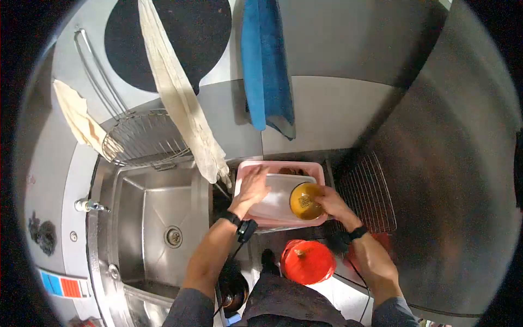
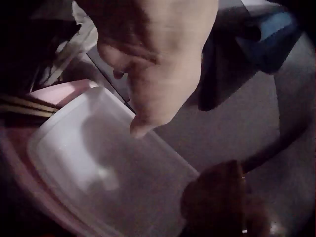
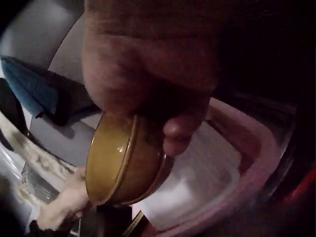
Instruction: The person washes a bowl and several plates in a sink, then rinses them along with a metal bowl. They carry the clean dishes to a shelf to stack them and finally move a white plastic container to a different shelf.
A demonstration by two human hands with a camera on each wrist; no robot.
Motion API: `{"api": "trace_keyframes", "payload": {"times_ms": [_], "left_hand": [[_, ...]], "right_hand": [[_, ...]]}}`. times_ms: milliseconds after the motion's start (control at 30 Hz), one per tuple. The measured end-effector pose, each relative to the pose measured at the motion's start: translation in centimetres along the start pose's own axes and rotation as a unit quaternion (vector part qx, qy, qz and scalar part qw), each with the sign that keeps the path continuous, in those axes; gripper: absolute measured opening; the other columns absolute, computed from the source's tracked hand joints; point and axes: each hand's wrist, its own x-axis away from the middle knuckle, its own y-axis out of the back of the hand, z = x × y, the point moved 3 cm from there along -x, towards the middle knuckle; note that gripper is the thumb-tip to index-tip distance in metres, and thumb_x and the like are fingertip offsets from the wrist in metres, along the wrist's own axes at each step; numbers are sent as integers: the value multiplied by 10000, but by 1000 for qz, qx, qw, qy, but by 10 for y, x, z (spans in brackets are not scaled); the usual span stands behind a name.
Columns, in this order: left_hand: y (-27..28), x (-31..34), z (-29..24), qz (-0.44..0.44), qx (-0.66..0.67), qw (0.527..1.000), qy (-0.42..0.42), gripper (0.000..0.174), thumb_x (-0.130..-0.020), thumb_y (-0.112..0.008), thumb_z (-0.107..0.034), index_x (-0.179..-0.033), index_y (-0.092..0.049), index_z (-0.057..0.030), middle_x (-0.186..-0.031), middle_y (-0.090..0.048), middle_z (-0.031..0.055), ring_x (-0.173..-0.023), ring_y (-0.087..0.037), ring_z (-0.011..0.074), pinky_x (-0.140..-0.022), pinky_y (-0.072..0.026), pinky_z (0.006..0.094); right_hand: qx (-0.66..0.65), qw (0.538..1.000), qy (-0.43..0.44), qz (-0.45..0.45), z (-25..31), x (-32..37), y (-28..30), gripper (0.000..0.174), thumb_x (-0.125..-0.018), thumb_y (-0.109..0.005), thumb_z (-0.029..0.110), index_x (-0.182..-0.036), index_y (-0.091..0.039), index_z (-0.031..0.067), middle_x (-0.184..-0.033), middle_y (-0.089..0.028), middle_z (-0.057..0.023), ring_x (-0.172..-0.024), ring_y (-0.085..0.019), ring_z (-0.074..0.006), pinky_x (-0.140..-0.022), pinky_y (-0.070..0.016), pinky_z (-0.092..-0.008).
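My right hand [image 1: 331, 203] grips an amber see-through bowl [image 1: 304, 201] by its side, tilted over the right part of a white plastic container [image 1: 277, 203]. A line like a second, nested rim shows on the bowl [image 3: 111, 158] in the right wrist view. The container sits inside a pink tub [image 1: 280, 163]. Over the tub's left side, my left hand [image 1: 253, 188] holds nothing, its fingers extended. In the left wrist view its thumb lies close over the container's rim [image 2: 148, 132]. Thin sticks [image 2: 29, 106] poke out beside the container.
A steel sink [image 1: 155, 212] lies to the left, with a wire strainer [image 1: 147, 139] above it. A cream cloth [image 1: 185, 109] and a blue towel [image 1: 267, 65] hang behind. To the right stands a wire rack [image 1: 365, 191]. Below the tub is a red lidded container [image 1: 308, 262].
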Motion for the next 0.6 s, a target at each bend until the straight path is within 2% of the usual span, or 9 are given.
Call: {"api": "trace_keyframes", "payload": {"times_ms": [33,133,167,233,333,433,500,567,600], "left_hand": [[-1,-14,-2,4,6,1000,-4,775,-840,-775,-256,-1522,-455,-78,-1496,-538,206,-1377,-507,407,-1183,-393,460],[-27,-48,7,229,21,973,-5,766,-837,-738,-241,-1527,-441,-93,-1488,-539,225,-1400,-482,405,-1203,-354,508],[-37,-54,11,229,24,973,-9,766,-837,-738,-241,-1527,-441,-93,-1488,-539,225,-1400,-482,405,-1203,-354,508],[-58,-61,17,141,-56,985,-82,369,-880,-615,-161,-1221,-699,-47,-1093,-742,211,-1061,-702,411,-916,-563,525],[-75,-65,26,146,-67,985,-61,256,-922,-558,-171,-977,-775,-46,-964,-762,194,-951,-731,410,-824,-583,506],[-54,-40,9,79,-66,993,-63,274,-940,-546,-172,-861,-782,-57,-958,-763,196,-964,-731,381,-861,-561,516],[-46,-28,-6,121,-86,987,-67,275,-831,-569,-92,-1020,-766,-51,-1037,-748,214,-970,-721,363,-865,-544,508],[-45,-5,-22,-85,-55,982,-158,342,-835,-574,-117,-1141,-721,-73,-1175,-716,139,-1123,-649,297,-990,-461,492],[-46,4,-32,-72,-59,984,-150,372,-839,-574,-128,-1187,-694,-77,-1216,-691,107,-1170,-608,274,-1018,-419,484]], "right_hand": [[1,1000,-6,-5,10,5,4,348,-978,-624,154,-1302,-655,32,-942,-729,-47,-648,-654,-125,-453,-482,-271],[-65,994,-3,-88,24,14,22,380,-941,-565,85,-1306,-650,25,-937,-724,-42,-619,-639,-115,-434,-462,-258],[-63,994,-5,-93,24,13,26,380,-941,-565,85,-1306,-650,25,-937,-724,-42,-619,-639,-115,-434,-462,-258],[-132,979,4,-152,29,16,34,379,-940,-566,85,-1307,-642,25,-904,-721,-60,-593,-644,-127,-424,-457,-256],[-88,978,-48,-186,14,12,54,356,-945,-569,96,-1286,-640,22,-866,-722,-79,-562,-651,-152,-414,-459,-272],[-123,974,-44,-187,27,6,62,316,-955,-568,108,-1247,-645,16,-829,-718,-101,-528,-640,-167,-400,-451,-288],[-111,975,-74,-175,45,-12,67,296,-957,-563,107,-1224,-650,13,-800,-710,-103,-513,-633,-171,-397,-447,-286],[-99,976,-102,-164,62,-37,64,277,-958,-559,105,-1201,-654,10,-770,-701,-105,-499,-626,-175,-395,-443,-284],[-116,975,-111,-151,71,-50,55,271,-956,-550,96,-1187,-659,7,-759,-697,-111,-495,-623,-177,-395,-443,-282]]}}
